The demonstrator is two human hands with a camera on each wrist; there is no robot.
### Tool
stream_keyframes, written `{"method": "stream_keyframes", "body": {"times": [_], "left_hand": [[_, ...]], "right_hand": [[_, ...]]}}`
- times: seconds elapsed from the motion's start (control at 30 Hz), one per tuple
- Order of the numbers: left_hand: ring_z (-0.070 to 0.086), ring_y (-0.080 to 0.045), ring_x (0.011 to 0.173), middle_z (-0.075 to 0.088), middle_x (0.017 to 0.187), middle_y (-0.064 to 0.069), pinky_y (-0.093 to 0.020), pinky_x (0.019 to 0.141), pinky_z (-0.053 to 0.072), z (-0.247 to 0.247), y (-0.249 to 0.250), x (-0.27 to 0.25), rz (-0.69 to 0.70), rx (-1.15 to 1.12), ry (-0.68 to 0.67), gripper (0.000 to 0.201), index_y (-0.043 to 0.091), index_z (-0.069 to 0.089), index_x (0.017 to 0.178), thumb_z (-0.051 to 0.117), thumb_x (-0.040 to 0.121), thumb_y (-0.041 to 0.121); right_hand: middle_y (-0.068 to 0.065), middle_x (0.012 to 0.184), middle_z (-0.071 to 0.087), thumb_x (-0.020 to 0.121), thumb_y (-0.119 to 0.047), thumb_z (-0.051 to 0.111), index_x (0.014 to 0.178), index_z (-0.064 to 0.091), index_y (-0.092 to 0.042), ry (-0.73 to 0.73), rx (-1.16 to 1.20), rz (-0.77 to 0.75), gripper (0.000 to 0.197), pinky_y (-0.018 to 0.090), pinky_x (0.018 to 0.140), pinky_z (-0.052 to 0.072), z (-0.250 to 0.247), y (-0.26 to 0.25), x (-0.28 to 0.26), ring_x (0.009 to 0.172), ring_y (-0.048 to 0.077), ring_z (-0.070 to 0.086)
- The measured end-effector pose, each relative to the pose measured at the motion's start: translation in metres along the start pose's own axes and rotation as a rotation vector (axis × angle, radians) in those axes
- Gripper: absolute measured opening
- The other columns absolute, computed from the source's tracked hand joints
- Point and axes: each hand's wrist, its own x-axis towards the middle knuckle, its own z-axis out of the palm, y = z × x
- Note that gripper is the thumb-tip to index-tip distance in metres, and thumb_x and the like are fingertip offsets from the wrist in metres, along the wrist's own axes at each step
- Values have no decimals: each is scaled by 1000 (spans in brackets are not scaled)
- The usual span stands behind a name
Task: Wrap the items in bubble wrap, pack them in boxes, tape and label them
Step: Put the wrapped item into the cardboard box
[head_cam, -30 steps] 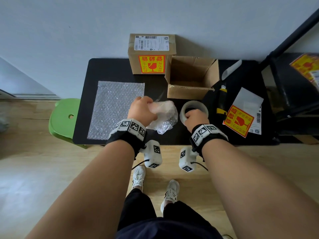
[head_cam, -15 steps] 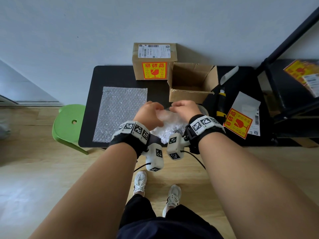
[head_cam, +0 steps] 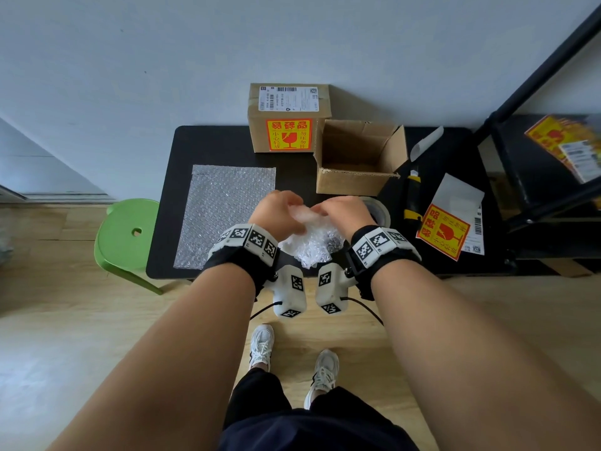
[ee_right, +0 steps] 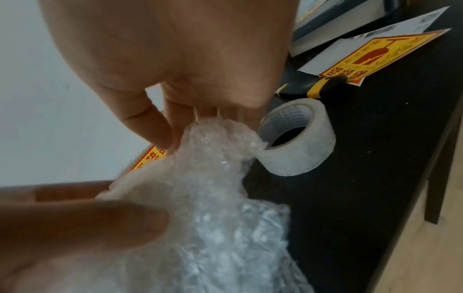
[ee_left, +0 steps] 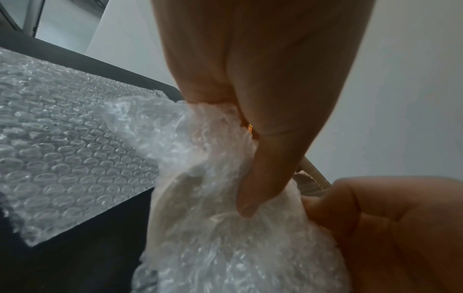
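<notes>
While gripping bubble-wrapped bundle (head_cam: 312, 239) with left hand (head_cam: 276, 213), pinching wrap top with right hand (head_cam: 341, 211), near tape roll (ee_right: 298, 138).

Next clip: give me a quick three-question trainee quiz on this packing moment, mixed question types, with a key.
1. True or false: both hands grip the bubble-wrapped bundle.
2. Which box already carries a fragile sticker: A, the sealed box, or B, the open box?
3. Fill in: the tape roll lies on the table beside the ____ hand.

Key: 1 true, left hand and right hand both pinch it. 2 A. 3 right.
</notes>
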Motion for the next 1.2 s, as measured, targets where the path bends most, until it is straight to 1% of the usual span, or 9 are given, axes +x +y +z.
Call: {"method": "stream_keyframes", "body": {"times": [0.2, 0.3, 0.4, 0.47, 0.67, 0.93, 1.03, 1.13, 1.2], "left_hand": [[56, -18, 114, 61, 122, -2, -24, 87, 40, -3, 1, -4, -59, -44, -8, 60, 15, 60, 128, 82, 72, 14], [57, -16, 106, 63, 119, -2, -24, 87, 39, -10, 11, -4, -67, -94, -11, 59, 12, 60, 128, 82, 73, 15], [57, -15, 99, 64, 117, -2, -26, 86, 39, -24, 28, -7, -60, -175, -21, 57, 9, 61, 126, 82, 74, 19], [57, -16, 103, 63, 116, -1, -28, 89, 41, -33, 42, -6, -71, -247, -6, 59, 11, 59, 125, 83, 73, 24], [58, -16, 96, 63, 102, -1, -29, 85, 46, -52, 92, -6, -102, -407, 119, 37, 17, 64, 101, 81, 74, 35], [71, -19, 94, 74, 100, -3, -40, 92, 55, -48, 132, 11, -143, -723, 93, 69, 13, 69, 103, 81, 47, 51], [68, -19, 98, 72, 104, -1, -39, 94, 51, -53, 141, 22, -174, -689, 35, 55, 21, 67, 96, 79, 57, 57], [68, -21, 98, 71, 107, -3, -39, 92, 52, -58, 143, 49, -272, -641, -112, 71, 15, 66, 106, 79, 53, 61], [64, -24, 110, 64, 127, -5, -41, 94, 51, -60, 146, 68, -332, -594, -183, 82, 13, 61, 118, 80, 52, 59]], "right_hand": [[-9, 81, 58, 93, -21, 60, 108, 74, -13, -39, -20, -22, 22, 15, 66, 41, -2, 3, -7, 90, 11, 53], [-6, 100, 65, 93, -10, 52, 98, 72, -26, -21, 84, -82, 26, 23, 81, 45, -8, -4, -16, 95, 12, 56], [-6, 129, 56, 92, -15, 52, 132, 59, -28, 62, 121, -149, 42, 32, 95, 48, -19, -15, -26, 110, 13, 53], [-4, 135, 52, 93, -27, 58, 139, 51, -26, 121, 166, -168, 47, 39, 103, 45, -31, -23, -29, 119, 15, 51], [-6, 119, 62, 86, -53, 66, 130, 57, -23, 137, 294, -219, 54, 37, 96, 50, -69, -38, -36, 109, 14, 60], [10, 104, 66, 88, -25, 68, 96, 61, -18, 148, 401, -104, 13, 51, 80, 60, -102, -49, -22, 92, 32, 71], [13, 91, 69, 80, -25, 68, 81, 62, -18, 251, 309, -33, 9, 53, 83, 57, -108, -54, -2, 88, 35, 70], [14, 84, 69, 84, -22, 61, 93, 66, -4, 310, 229, 35, 21, 46, 73, 60, -114, -62, 19, 74, 32, 71], [11, 90, 66, 89, -21, 60, 109, 65, 1, 312, 136, 82, 30, 33, 61, 57, -116, -64, 37, 72, 25, 66]]}}
